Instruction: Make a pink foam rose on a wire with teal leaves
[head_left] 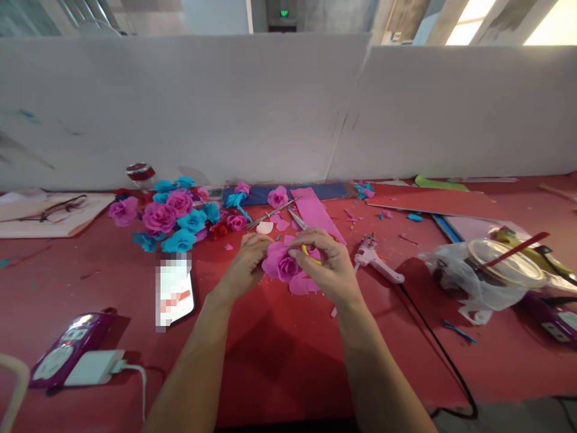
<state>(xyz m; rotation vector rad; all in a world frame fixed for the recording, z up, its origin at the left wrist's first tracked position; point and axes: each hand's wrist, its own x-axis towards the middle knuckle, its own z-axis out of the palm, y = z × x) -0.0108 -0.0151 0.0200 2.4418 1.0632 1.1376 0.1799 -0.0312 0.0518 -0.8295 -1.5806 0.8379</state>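
Note:
Between my two hands is a pink paper flower (pixel 285 264) with layered, curled petals. My left hand (pixel 246 264) is closed on it from the left, its fingertips partly hidden behind the petals. From the right, the thumb and fingers of my right hand (pixel 325 263) pinch the flower's edge. Loose pink petals (pixel 301 285) lie on the table just below the flower. Scissors (pixel 297 219) with yellow handles lie behind my right hand, mostly covered by it. A pink paper strip (pixel 317 211) stretches away beyond them.
A bunch of pink and blue paper flowers (pixel 178 219) stands at left, behind a phone (pixel 177 291). A glue gun (pixel 377 262) lies right of my hand, its cord running forward. A purple power strip (pixel 74 346) is front left; a bagged container (pixel 502 264) is at right.

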